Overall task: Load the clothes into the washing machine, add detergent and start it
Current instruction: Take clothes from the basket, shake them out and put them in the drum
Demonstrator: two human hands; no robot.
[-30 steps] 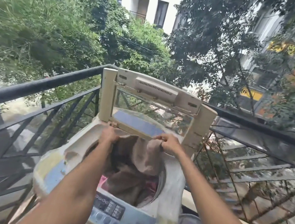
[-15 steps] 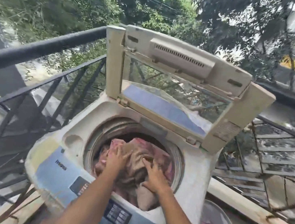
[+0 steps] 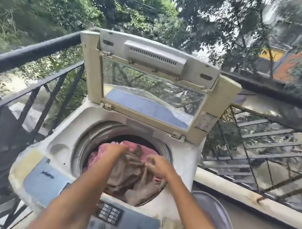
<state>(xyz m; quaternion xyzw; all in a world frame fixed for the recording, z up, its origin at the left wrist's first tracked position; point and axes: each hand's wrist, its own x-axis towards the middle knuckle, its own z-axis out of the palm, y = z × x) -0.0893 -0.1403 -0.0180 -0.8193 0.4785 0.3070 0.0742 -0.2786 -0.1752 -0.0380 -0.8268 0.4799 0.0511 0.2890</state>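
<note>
Loading step: left hand flat, right hand loosely curled, both on brown cloth garment in white top-load washing machine. Next, probably detergent.

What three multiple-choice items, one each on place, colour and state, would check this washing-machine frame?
1. Where is the brown garment?
A. in the drum
B. on the railing
C. on the control panel

2. What colour is the cloth under it?
A. pink
B. green
C. white

3. How is the lid?
A. closed flat
B. raised upright
C. removed

Answers:
1 A, it fills the drum opening below the left hand and right hand.
2 A, pink shows behind the brown.
3 B, it stands hinged behind the opening.
</note>
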